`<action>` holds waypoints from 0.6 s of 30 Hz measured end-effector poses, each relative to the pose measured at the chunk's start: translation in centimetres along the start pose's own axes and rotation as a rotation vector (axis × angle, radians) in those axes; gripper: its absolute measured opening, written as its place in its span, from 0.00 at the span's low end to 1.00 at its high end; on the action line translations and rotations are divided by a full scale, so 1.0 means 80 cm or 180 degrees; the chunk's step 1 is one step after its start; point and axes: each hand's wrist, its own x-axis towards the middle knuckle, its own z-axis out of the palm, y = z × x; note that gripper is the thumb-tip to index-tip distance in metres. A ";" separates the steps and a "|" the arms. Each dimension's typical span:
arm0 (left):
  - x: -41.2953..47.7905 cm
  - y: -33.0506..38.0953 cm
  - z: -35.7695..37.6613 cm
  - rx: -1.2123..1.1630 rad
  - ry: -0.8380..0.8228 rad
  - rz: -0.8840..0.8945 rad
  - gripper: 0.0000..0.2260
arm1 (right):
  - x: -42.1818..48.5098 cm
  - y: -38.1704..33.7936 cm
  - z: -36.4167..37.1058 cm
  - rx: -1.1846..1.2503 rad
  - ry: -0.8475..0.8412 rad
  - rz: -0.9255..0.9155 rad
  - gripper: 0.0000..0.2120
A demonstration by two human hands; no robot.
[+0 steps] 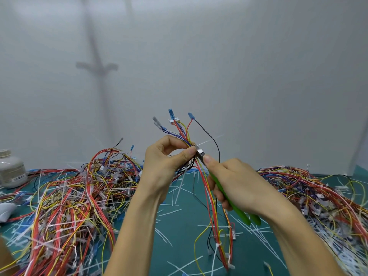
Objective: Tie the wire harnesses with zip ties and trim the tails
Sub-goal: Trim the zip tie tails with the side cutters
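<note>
I am holding my left hand [165, 160] raised, thumb and fingers pinching the wire harness [184, 136], its connectors fanning above my knuckles and its wires trailing below my wrist. My right hand [237, 182] is gripping the green-handled cutters [229, 196] just beside it, index finger stretched along the head. The tip is meeting what seems to be the blurred zip tie tail [212, 139].

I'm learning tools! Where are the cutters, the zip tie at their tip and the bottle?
Cutters [242, 215]: head view, green handle.
Zip tie [211, 140]: head view, sticking-out tail.
Bottle [12, 172]: head view, its side.
</note>
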 end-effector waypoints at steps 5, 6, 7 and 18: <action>0.001 -0.005 0.002 -0.0007 0.0069 -0.0074 0.07 | 0.000 0.001 0.003 -0.0081 0.0035 -0.0017 0.32; 0.001 -0.005 0.001 -0.0014 0.0088 -0.0091 0.07 | 0.000 0.002 0.003 -0.0030 0.0014 0.0000 0.32; 0.001 -0.005 0.001 -0.0036 0.0105 -0.0102 0.07 | 0.000 0.003 0.003 0.0066 -0.0014 0.0033 0.32; 0.000 0.003 0.000 -0.0207 -0.0186 -0.0519 0.07 | 0.012 0.014 -0.002 0.1212 0.0358 -0.0030 0.20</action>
